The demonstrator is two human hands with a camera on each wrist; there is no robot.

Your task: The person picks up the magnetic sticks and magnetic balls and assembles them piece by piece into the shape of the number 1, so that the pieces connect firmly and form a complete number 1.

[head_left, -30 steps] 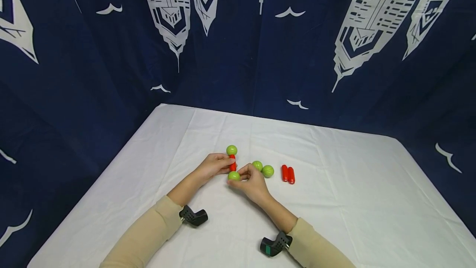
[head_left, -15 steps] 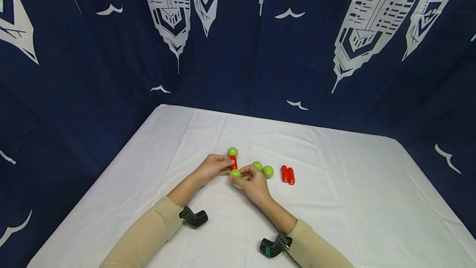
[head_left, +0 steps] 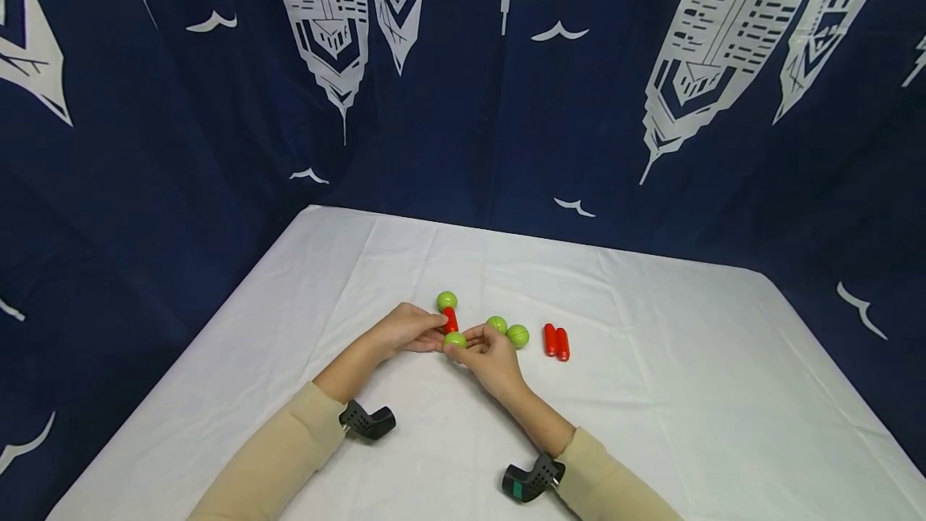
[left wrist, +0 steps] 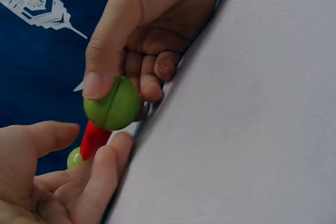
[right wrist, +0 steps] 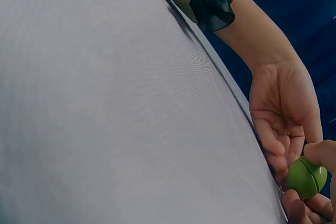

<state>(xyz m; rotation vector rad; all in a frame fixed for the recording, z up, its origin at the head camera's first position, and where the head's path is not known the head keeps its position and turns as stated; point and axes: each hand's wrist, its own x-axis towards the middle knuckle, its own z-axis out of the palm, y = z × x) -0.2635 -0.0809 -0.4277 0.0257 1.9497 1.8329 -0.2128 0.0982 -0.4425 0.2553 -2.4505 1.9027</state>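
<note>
A red stick [head_left: 451, 320] with a green ball on each end lies between the two hands. My right hand [head_left: 493, 358] pinches the near ball [left wrist: 112, 106] between thumb and fingers; a groove runs round this ball. The far ball [head_left: 446, 301] points away from me. My left hand [head_left: 407, 330] is at the red stick, its thumb on one side and its fingers stretched beneath. In the left wrist view a small gap shows between the left thumb [left wrist: 62, 135] and the stick. The right wrist view hides the stick behind the near ball.
Two loose green balls, one [head_left: 496, 325] farther back and one [head_left: 518, 335] nearer, sit just right of my right hand. Beyond them lie two red sticks [head_left: 556, 342] side by side. A white cloth [head_left: 651, 392] covers the table, with a dark blue patterned curtain [head_left: 463, 127] behind.
The left fingers have loosened and spread from the red stick. The stick now tilts slightly, its far end leaning left. The right hand keeps its pinch on the near ball.
</note>
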